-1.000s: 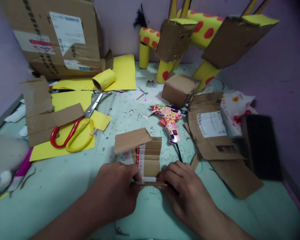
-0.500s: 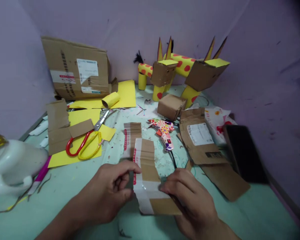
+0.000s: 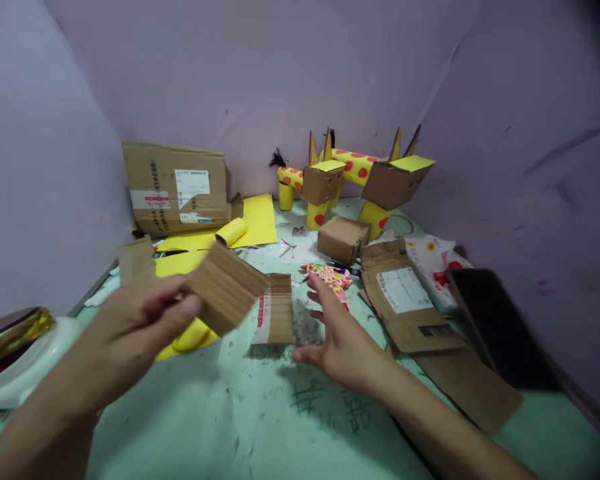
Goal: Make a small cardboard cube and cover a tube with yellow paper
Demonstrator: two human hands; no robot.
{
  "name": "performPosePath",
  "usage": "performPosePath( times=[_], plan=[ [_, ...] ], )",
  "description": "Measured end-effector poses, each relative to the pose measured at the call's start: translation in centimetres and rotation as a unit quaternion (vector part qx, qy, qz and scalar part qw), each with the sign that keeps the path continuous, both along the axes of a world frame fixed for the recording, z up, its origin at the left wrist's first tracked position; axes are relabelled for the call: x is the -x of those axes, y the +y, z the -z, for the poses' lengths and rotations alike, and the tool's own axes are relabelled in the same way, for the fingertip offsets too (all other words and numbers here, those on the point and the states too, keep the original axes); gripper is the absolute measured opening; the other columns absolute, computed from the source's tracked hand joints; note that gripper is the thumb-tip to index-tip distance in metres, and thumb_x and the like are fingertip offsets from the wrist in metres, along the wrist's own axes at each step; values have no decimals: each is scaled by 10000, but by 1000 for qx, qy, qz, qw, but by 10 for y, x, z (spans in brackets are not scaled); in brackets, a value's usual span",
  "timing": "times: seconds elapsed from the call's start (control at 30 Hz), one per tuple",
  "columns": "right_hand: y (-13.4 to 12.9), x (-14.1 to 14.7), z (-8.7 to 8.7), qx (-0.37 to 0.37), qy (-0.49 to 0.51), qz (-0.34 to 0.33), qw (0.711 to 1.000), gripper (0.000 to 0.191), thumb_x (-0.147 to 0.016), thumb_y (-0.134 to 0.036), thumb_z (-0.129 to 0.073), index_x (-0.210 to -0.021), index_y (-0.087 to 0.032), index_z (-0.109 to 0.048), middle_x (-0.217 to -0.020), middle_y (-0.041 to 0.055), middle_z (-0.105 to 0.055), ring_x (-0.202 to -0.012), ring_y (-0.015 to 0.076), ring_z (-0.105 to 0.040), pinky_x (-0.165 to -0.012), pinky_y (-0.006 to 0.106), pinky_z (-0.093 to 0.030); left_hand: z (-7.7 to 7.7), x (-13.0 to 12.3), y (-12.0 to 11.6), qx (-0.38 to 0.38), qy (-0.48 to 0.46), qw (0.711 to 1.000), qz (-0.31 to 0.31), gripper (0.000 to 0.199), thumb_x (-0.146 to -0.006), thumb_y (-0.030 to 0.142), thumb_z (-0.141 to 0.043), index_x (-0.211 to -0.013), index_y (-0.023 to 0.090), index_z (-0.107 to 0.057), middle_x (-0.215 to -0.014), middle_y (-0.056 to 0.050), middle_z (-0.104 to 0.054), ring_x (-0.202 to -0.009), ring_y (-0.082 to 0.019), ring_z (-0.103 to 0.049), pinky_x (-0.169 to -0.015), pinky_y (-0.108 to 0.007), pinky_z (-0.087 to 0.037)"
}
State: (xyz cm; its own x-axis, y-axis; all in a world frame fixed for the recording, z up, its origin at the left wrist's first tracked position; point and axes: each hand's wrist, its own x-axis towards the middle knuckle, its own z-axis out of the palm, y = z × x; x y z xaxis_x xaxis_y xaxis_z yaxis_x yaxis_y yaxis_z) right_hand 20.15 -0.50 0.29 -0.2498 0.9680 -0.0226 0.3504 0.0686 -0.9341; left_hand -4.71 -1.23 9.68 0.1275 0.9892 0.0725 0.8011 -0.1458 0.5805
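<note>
My left hand [image 3: 135,337] grips a small piece of brown cardboard [image 3: 229,288] by its left edge, raised and tilted above the table. Fingers apart and with nothing in them, my right hand [image 3: 343,343] reaches over the middle of the table. Just beyond its fingertips lies a floral-patterned glue gun [image 3: 330,275], partly covered by the hand. Between the two hands, a second cardboard piece [image 3: 281,310] with a strip of red-printed tape rests flat. Only a yellow handle of the scissors [image 3: 192,337] shows below the held piece.
Two spotted yellow cardboard animals [image 3: 325,183] stand at the back, near a small cardboard box [image 3: 343,240]. A larger box [image 3: 200,193] leans on the wall, with yellow paper [image 3: 260,217] before it. Flattened cardboard [image 3: 405,327] and a phone [image 3: 500,327] lie right; a white mug [image 3: 35,373] is left.
My right hand has let go of the cardboard and moved forward, opening toward the glue gun. My left hand has lifted the piece up and to the left. The view has tilted up.
</note>
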Motion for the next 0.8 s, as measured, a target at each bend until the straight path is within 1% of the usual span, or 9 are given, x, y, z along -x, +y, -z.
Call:
performPosePath(
  times=[0.07,0.17,0.27,0.4,0.53,0.63,0.7,0.77,0.8],
  plan=[
    [1,1,7,-16,-16,0,1000,1130,-591,-176,-779,-1476,-229,-78,-1543,157,-135,-1387,360,-202,-1062,571,-305,-5,-13,17,73,114,986,94,372,-835,464,-382,-646,193,-555,-630,3,-588,-612,-163,-531,-559,-235,-377],
    [-1,-2,5,-128,-21,11,992,1047,-685,-187,-728,-1475,-273,-45,-1549,117,-145,-1410,321,-154,-1091,565,-260,-6,-30,38,114,248,956,107,378,-821,477,-400,-599,200,-533,-608,-20,-589,-579,-186,-527,-533,-270,-320],
    [-1,-7,-8,-254,-52,-40,965,973,-736,-217,-712,-1467,-316,-77,-1545,71,-190,-1412,290,-160,-1123,533,-218,-9,-42,50,151,292,937,122,344,-791,465,-432,-580,211,-528,-584,-20,-584,-540,-188,-513,-498,-282,-280],
    [7,-2,-22,-303,-93,-118,941,887,-750,-187,-701,-1456,-254,-168,-1475,107,-355,-1378,279,-253,-1125,492,-244,-17,-55,57,152,309,928,145,316,-750,446,-466,-547,210,-514,-536,-8,-539,-512,-178,-483,-476,-287,-262],
    [14,10,-23,-309,-72,-141,938,723,-788,-172,-654,-1413,-178,-291,-1387,163,-447,-1303,270,-375,-1086,451,-324,-17,-57,62,144,235,947,162,330,-752,449,-484,-555,197,-562,-528,7,-499,-522,-162,-468,-477,-274,-274],
    [18,14,-18,-251,-38,-94,963,640,-784,-223,-663,-1358,-167,-387,-1345,162,-482,-1252,278,-436,-1040,445,-381,-9,-46,59,142,62,979,129,326,-772,463,-501,-834,189,-667,-559,38,-473,-544,-145,-469,-497,-249,-327],
    [19,14,-13,-198,-6,-51,979,637,-770,-274,-677,-1339,-165,-413,-1348,156,-483,-1245,291,-444,-1033,463,-383,-2,-37,55,124,-26,988,84,446,-732,449,-578,-1086,181,-620,-564,65,-427,-536,-134,-450,-512,-242,-357],
    [21,12,-7,-155,31,-26,987,641,-781,-310,-663,-1349,-169,-400,-1382,149,-454,-1267,291,-426,-1051,475,-358,6,-29,50,80,-50,993,72,556,-683,411,-651,-1184,183,-570,-671,44,-492,-596,-140,-477,-558,-253,-398],
    [21,11,-4,-140,50,-24,989,645,-792,-327,-651,-1360,-177,-386,-1403,143,-433,-1285,287,-409,-1065,476,-340,10,-26,48,54,-38,994,83,583,-671,397,-672,-1206,196,-560,-809,9,-552,-662,-148,-503,-604,-267,-420]
  ],
)
